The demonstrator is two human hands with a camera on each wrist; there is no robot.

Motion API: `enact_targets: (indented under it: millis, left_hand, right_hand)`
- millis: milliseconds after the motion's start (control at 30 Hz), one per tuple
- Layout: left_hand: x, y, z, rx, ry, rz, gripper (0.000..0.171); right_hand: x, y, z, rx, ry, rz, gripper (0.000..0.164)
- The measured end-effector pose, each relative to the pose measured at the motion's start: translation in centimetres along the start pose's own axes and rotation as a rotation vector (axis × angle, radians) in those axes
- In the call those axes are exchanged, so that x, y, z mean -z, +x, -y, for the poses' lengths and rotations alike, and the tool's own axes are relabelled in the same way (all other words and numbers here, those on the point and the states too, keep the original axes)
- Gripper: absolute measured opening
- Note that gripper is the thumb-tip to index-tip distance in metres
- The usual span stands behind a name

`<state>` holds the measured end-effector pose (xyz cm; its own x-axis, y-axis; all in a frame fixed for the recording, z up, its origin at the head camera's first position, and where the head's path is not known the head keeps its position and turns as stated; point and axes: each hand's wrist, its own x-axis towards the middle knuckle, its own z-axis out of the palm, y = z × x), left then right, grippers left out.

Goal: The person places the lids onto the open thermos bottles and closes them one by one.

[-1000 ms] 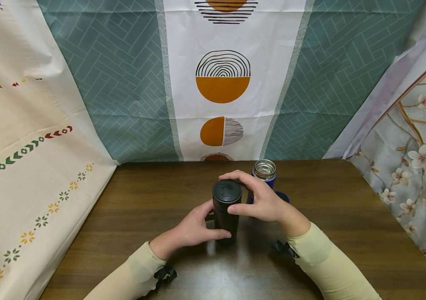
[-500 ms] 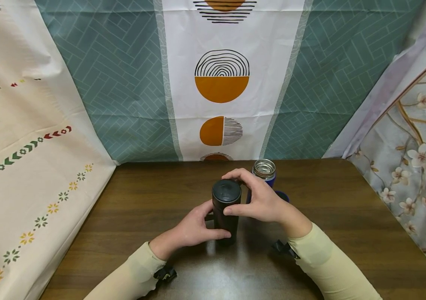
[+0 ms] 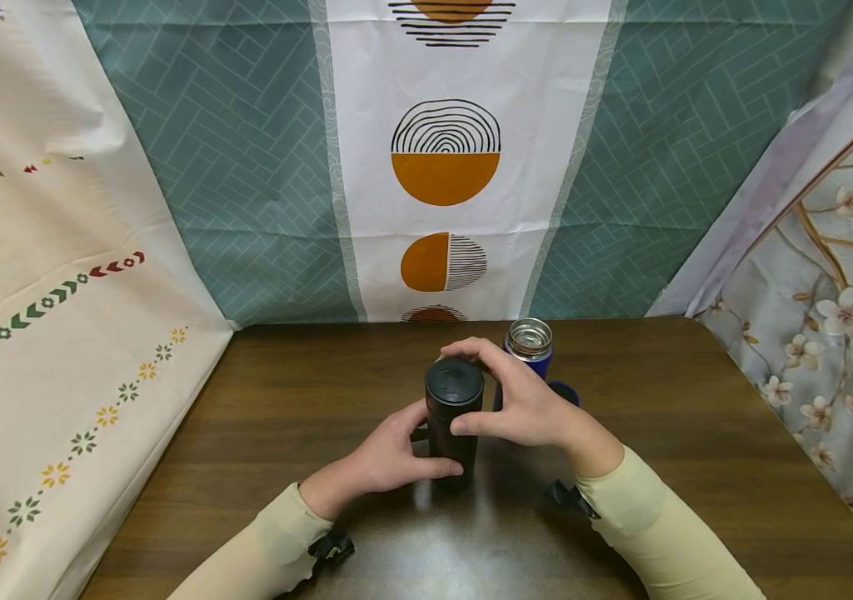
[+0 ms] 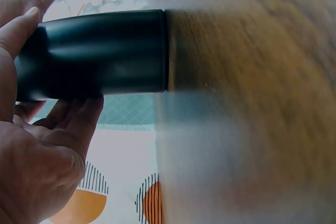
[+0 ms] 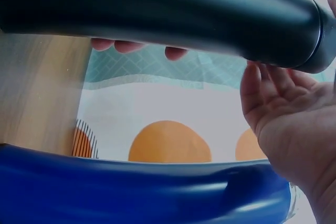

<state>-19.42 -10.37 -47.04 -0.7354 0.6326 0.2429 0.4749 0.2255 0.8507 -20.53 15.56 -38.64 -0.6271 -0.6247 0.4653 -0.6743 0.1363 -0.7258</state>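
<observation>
A black vacuum flask (image 3: 443,440) with a round black lid (image 3: 455,381) stands upright on the table. My left hand (image 3: 389,454) grips its lower body, thumb across the near side. Around the upper end curls my right hand (image 3: 524,404), its thumb just below the lid's edge and its fingers on the far side. The left wrist view shows the flask's base (image 4: 157,51) against the tabletop. In the right wrist view, left fingertips (image 5: 126,46) show past the flask's body. Whether the lid is loose cannot be seen.
Behind my right hand stands a blue flask (image 3: 539,365) with its steel mouth uncovered. Beside it lies a small dark blue round piece (image 3: 566,392), partly hidden by the hand. The wooden table (image 3: 306,375) ends at a patterned cloth (image 3: 261,208) at the back.
My right hand has shifted slightly on the flask's upper end, its thumb a little to the left and lower. The left hand and both flasks stay in place.
</observation>
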Motion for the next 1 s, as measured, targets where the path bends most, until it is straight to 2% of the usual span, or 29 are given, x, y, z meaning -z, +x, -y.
enact_targets:
  millis: [200, 333, 600, 1000]
  left_hand:
    - [0.02, 0.02, 0.14, 0.004, -0.003, 0.0, 0.072]
    - [0.01, -0.03, 0.13, -0.002, 0.0, 0.002, 0.072]
    - [-0.05, 0.02, 0.19, -0.009, -0.002, 0.001, 0.074]
    - [-0.05, 0.01, 0.22, -0.008, -0.018, 0.006, 0.075]
  right_hand:
    - [0.11, 0.04, -0.36, 0.089, 0.068, 0.074, 0.083]
    - [0.11, 0.09, -0.47, 0.112, 0.089, 0.092, 0.084]
    - [0.26, -0.03, -0.49, 0.088, 0.092, 0.1, 0.077]
    - [0.42, -0.1, -0.11, 0.024, 0.035, 0.04, 0.075]
